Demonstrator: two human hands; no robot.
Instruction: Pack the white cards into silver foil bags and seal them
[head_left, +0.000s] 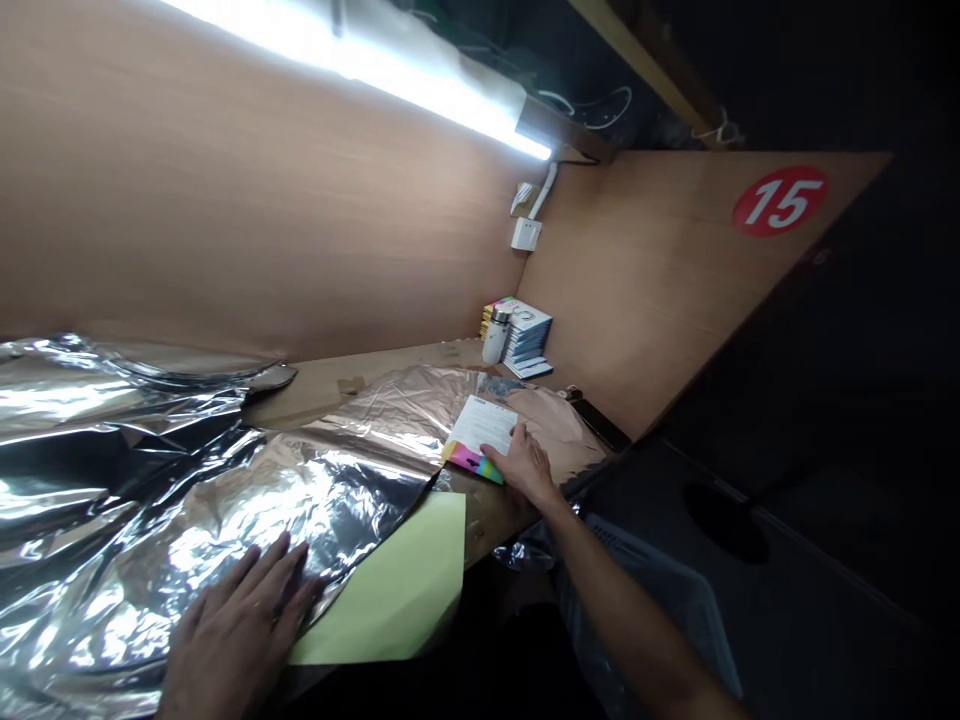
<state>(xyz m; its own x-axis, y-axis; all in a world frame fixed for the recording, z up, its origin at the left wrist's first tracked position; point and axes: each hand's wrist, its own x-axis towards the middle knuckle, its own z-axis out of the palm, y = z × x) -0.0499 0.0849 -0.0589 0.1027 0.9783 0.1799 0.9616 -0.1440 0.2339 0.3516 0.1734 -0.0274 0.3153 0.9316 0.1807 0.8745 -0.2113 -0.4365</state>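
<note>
the person's left hand (240, 630) lies flat and wide open, fingers spread, pressing on a crinkled sheet of shiny silver foil (142, 500) without gripping it. a pale green rectangular paper sheet (390, 590) lies just beside the hand, its upper edge tucked against the foil. the right hand (529, 468) is open too, fingers lightly curved, its fingertips touching a white paper sheet (480, 425) that lies on a rainbow-coloured booklet (469, 460); it pinches nothing. under these spreads a wrinkled copper-coloured foil sheet (397, 410), on a pale wooden workbench (315, 385). farther back, a white steel-capped bottle (495, 335) stands against a stack of blue-edged booklets (529, 340), near a wood-veneer side panel (637, 300) bearing a round red sticker marked 15 (780, 200).
</note>
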